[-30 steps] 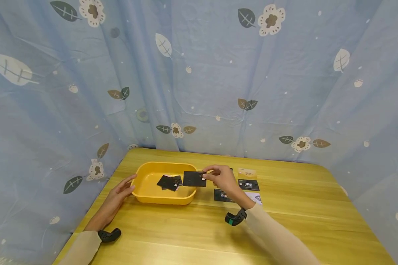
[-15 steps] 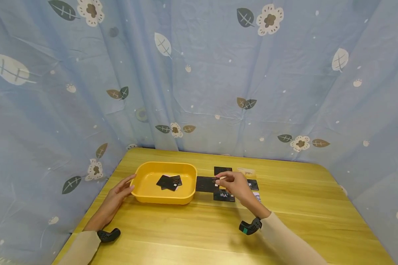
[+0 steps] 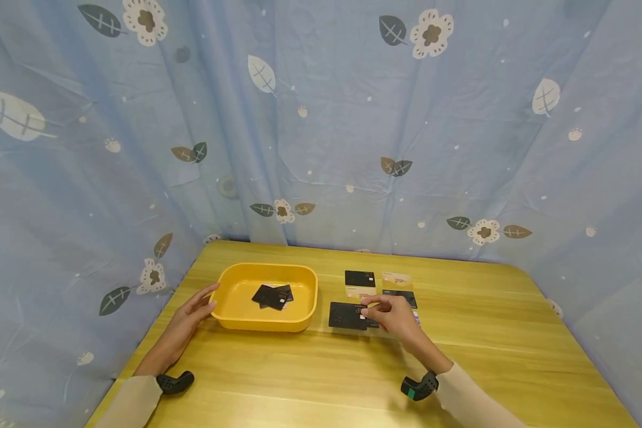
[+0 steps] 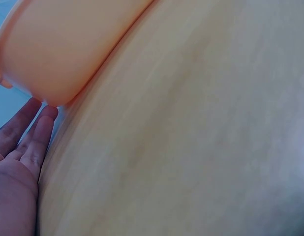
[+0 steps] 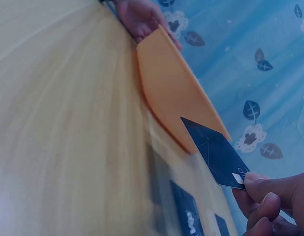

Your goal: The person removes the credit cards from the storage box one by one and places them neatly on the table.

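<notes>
Over the table (image 3: 278, 380), the right hand (image 3: 398, 321) pinches a black card (image 3: 346, 315) — the left hand (image 3: 188, 315), fingers straight, perhaps steadying the tray (image 3: 262, 324).

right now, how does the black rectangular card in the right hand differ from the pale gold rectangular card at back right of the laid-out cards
The black rectangular card is dark with a small light patch; the pale gold rectangular card is far lighter. The black card is pinched in the bare right hand, raised off the yellow wood-grain table; the gold card lies on that table, untouched. Both are rectangular.
</notes>
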A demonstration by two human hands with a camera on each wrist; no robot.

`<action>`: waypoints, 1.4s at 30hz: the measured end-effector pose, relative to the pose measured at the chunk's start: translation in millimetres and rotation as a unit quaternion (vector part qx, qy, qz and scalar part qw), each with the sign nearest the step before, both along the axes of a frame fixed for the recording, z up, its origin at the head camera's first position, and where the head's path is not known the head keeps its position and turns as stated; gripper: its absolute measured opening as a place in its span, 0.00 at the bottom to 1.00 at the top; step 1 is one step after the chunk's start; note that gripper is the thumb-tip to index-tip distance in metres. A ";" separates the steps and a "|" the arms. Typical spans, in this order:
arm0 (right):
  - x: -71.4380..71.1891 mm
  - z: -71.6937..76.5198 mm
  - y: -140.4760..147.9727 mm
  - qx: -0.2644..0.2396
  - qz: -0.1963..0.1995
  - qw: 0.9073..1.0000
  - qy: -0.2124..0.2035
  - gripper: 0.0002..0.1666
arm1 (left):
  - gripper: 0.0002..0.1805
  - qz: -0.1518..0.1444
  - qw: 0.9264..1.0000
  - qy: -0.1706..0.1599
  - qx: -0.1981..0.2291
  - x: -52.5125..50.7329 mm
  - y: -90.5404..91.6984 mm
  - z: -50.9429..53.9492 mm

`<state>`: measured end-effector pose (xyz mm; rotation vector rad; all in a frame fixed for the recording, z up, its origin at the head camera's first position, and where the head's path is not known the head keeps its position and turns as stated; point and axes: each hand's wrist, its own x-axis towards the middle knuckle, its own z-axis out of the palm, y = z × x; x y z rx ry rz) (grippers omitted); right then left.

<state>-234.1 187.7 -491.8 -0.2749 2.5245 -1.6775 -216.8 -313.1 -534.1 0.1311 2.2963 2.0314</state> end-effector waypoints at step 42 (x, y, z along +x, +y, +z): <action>20.0 -43.1 18.5 0.107 -0.055 0.993 0.003 0.13 | 0.34 -0.005 1.000 0.015 0.006 -1.5 -1.4 -4.4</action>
